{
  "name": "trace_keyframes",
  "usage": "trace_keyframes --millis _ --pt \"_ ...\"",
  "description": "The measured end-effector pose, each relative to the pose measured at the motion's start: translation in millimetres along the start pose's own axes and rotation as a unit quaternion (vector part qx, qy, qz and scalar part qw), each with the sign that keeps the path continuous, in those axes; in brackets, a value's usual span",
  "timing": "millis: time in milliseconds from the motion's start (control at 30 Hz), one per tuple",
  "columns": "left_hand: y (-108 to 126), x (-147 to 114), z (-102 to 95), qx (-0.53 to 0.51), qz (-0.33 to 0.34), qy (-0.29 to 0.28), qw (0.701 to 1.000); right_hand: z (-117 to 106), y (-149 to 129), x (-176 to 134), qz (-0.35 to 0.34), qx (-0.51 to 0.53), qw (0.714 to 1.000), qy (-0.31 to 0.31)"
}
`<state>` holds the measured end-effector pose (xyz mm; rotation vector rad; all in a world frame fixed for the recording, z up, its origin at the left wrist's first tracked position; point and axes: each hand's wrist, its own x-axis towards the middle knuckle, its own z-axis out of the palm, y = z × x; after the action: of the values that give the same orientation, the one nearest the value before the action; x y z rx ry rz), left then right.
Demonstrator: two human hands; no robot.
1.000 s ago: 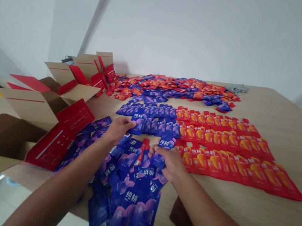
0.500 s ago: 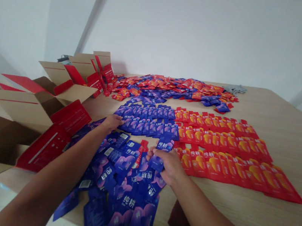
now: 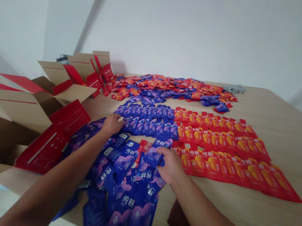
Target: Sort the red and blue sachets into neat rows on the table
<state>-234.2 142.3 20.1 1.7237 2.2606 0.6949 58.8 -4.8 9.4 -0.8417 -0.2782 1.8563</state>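
My right hand (image 3: 170, 165) pinches a blue sachet (image 3: 160, 144) with white lettering, held tilted above the loose blue sachets. My left hand (image 3: 112, 124) is closed at the left end of the second row of blue sachets (image 3: 145, 126); whatever its fingers grip is hidden. Beneath and between my arms lies a loose heap of blue sachets (image 3: 128, 201), some face up, some showing barcodes. A bit of a red sachet (image 3: 142, 148) shows among them. Overlapping red sachets (image 3: 217, 161) lie in rows on the right, beside the blue rows.
Open cardboard boxes (image 3: 11, 106) with red outer faces stand along the left side. A mixed pile of red and blue sachets (image 3: 172, 86) stretches across the back of the wooden table (image 3: 285, 149). Grey cloth (image 3: 235, 89) lies at the far right of the pile.
My right hand has turned the blue sachet to a more slanted angle, its body now farther left. My left hand has shifted slightly right, its fingers curled closer together at the row's end.
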Motion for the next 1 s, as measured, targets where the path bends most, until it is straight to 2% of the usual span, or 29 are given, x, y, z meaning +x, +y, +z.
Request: trace_keyframes --millis 100,133,267,333,400,600,800,900,1000 --pt "30.3 -40.6 -5.8 -0.029 0.089 0.038 0.995 -0.2 0.5 -2.0 -0.019 -0.022 1.0 0.009" --pt "41.5 -58.2 -6.2 -0.055 0.113 0.018 0.992 0.1 0.4 -2.8 -0.025 -0.027 0.999 0.015" --pt "77.9 -126.3 -1.5 -0.161 0.187 -0.157 0.956 2.4 -1.1 -5.8 -0.057 -0.03 0.998 -0.009" --pt "87.3 -148.2 2.4 -0.205 0.199 -0.197 0.938 3.3 -2.2 -6.9 -0.074 -0.036 0.996 -0.03" --pt "91.7 -159.8 5.5 -0.241 0.193 -0.207 0.928 3.4 -2.9 -7.4 -0.085 -0.044 0.995 -0.04" --pt "95.5 -170.4 5.3 -0.39 0.115 -0.236 0.883 4.7 -2.6 -10.7 -0.089 -0.075 0.992 -0.039" --pt "89.0 -169.6 2.9 -0.408 0.065 -0.218 0.884 4.2 0.2 -11.3 -0.096 -0.089 0.991 -0.036" --pt "72.7 -148.7 0.2 -0.403 0.033 -0.191 0.894 0.4 1.4 -5.9 -0.083 -0.09 0.993 -0.002" --pt "47.4 -107.8 -7.2 -0.415 -0.014 -0.163 0.895 -2.0 2.3 -1.5 -0.071 -0.079 0.994 0.02"
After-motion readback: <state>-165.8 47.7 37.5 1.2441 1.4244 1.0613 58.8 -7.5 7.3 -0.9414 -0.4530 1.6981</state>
